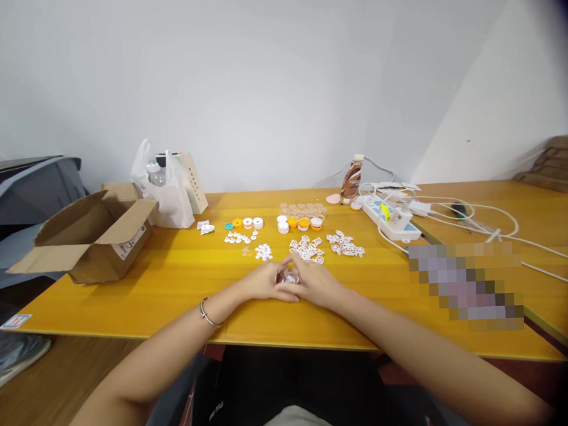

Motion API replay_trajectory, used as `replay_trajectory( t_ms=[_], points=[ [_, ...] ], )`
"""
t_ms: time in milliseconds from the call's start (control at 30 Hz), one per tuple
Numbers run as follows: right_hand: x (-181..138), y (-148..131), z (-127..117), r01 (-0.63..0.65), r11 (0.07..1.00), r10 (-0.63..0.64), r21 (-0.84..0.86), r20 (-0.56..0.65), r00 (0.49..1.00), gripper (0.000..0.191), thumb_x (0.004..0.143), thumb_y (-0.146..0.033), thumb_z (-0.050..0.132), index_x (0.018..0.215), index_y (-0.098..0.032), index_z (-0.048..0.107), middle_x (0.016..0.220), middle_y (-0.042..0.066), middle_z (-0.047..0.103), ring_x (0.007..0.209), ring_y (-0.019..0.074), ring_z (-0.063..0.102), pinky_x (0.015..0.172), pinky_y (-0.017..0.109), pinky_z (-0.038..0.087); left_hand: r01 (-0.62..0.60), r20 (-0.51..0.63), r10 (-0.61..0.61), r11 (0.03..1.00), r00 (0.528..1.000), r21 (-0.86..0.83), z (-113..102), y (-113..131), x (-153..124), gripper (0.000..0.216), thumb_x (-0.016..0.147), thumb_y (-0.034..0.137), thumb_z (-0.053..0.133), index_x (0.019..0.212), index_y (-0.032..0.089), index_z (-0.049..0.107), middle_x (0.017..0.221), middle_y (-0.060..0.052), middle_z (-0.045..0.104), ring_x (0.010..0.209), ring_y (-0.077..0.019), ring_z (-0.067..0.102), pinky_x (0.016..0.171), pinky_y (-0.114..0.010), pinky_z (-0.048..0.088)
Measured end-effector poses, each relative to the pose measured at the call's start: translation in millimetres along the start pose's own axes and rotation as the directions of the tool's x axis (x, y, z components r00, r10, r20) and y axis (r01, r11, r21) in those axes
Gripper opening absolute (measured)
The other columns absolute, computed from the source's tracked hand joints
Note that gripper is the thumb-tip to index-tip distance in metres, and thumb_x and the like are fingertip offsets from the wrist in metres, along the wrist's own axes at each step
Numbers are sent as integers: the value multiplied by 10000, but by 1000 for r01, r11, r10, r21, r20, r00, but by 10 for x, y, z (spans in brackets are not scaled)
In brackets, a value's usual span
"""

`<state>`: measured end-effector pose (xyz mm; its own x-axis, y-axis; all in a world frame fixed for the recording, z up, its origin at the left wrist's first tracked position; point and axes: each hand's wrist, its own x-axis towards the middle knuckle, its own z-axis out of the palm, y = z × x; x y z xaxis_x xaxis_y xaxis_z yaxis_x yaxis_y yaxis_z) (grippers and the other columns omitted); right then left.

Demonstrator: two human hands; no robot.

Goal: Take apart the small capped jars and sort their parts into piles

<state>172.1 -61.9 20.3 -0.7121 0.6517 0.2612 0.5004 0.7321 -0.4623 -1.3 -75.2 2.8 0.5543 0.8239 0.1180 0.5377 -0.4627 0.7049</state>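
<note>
My left hand (263, 282) and my right hand (315, 284) meet at the middle of the yellow table (174, 274), fingers curled together around a small clear round piece (290, 277). A bracelet circles my left wrist. Just beyond the hands lie heaps of small white parts (307, 248), a cluster of white discs (264, 251), and rows of white and orange round caps (299, 223). More clear round pieces (302, 209) stand behind the caps.
An open cardboard box (90, 237) sits at the left, a white plastic bag (167, 193) behind it. A brown drink bottle (352, 178), a power strip (390, 218) and white cables (477, 220) lie at the right. A blurred patch covers the table's right.
</note>
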Motion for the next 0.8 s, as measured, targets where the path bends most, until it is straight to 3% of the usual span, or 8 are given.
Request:
replay_trajectory(
  t_ms=[100,233,333,400,467,567,700,800],
  points=[
    [-10,-1,-13,99,995,-99,18,5,995,280,773,-303,525,1020,-205,437,851,46,592,750,193,567,679,307,415,2,1,-2,1000,1000,-17,-10,6,2,329,607,307,694,824,124,527,665,30,519,605,-91,460,545,-186,352],
    [-25,20,-40,284,959,-282,-6,-141,949,493,693,-332,607,1105,-175,388,1086,126,509,1016,249,488,831,367,401,38,-17,-37,999,999,33,-26,-12,12,295,599,297,686,757,129,502,645,35,482,575,-84,421,507,-187,318],
    [-20,22,-29,134,990,-139,-44,-152,978,605,656,-453,650,1109,-160,375,928,108,561,904,264,531,753,374,421,53,-8,-53,998,999,44,-26,-21,16,339,585,332,705,742,141,474,612,50,454,545,-75,389,483,-183,293],
    [-15,17,-20,46,998,-49,-49,-72,996,442,723,-424,596,1041,-177,413,759,45,575,742,222,558,675,336,422,28,13,-28,1000,1000,15,-21,-26,17,383,593,348,707,827,145,482,627,51,472,556,-80,406,500,-184,312],
    [-14,13,-21,77,996,-78,-39,-30,996,311,753,-337,561,996,-191,434,773,35,585,722,198,560,671,312,415,1,19,-1,1000,1000,4,-19,-33,19,396,607,319,698,892,145,484,659,44,496,580,-88,430,527,-188,335],
    [-13,16,-30,166,986,-168,-35,-90,982,447,676,-339,633,1037,-182,422,968,89,572,852,218,552,719,312,411,9,-3,-9,998,1000,56,-24,-38,21,340,605,277,696,844,134,500,669,31,499,589,-93,430,534,-194,335],
    [-1,34,-24,69,997,-72,-45,-76,995,390,740,-393,584,1027,-180,429,803,53,593,738,207,564,649,299,398,-3,37,3,1000,999,15,-32,-12,14,406,627,375,699,891,133,508,646,39,477,570,-86,413,518,-191,327],
    [3,37,-27,113,993,-114,-19,-65,991,309,762,-331,556,1012,-193,437,835,47,597,743,186,564,657,283,392,-28,42,30,999,999,-33,-30,14,9,418,642,389,691,920,139,505,679,33,489,596,-90,433,541,-191,348]
  ],
)
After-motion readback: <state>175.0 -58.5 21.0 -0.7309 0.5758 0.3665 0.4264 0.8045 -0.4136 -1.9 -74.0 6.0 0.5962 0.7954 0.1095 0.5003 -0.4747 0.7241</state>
